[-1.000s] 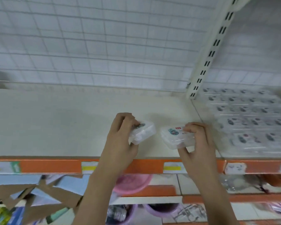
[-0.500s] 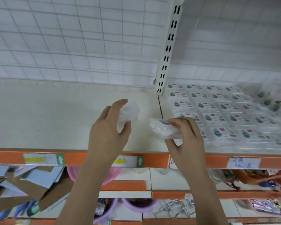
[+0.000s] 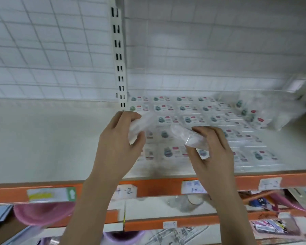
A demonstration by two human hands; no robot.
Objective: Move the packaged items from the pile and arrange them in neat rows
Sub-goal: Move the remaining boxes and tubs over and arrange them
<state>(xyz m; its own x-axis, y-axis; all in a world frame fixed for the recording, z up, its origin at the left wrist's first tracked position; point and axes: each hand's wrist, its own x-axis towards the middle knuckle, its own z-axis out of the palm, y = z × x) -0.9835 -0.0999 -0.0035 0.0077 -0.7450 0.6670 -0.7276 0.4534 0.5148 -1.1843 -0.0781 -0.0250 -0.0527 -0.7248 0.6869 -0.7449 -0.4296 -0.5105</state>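
My left hand [image 3: 118, 144] grips a small clear packaged item [image 3: 137, 129], fingers curled over its top. My right hand [image 3: 213, 152] holds a second clear packaged item [image 3: 193, 138], tilted. Both hands hover over the front left part of rows of flat packaged items [image 3: 189, 119] laid on the white shelf [image 3: 42, 138]. A loose pile of the same packages [image 3: 254, 114] lies at the right end of the rows. Motion blur hides the labels of the held items.
A white slotted upright [image 3: 119, 55] rises from the shelf in front of the wire-grid back wall. The orange shelf edge [image 3: 157, 186] carries price tags. Below it sit a pink basin [image 3: 39, 214], a clear jar [image 3: 187, 202] and other goods.
The view has swung right, so the rows of packages now fill the middle. Both hands, each still holding a package, have moved from the bare shelf to above the rows.
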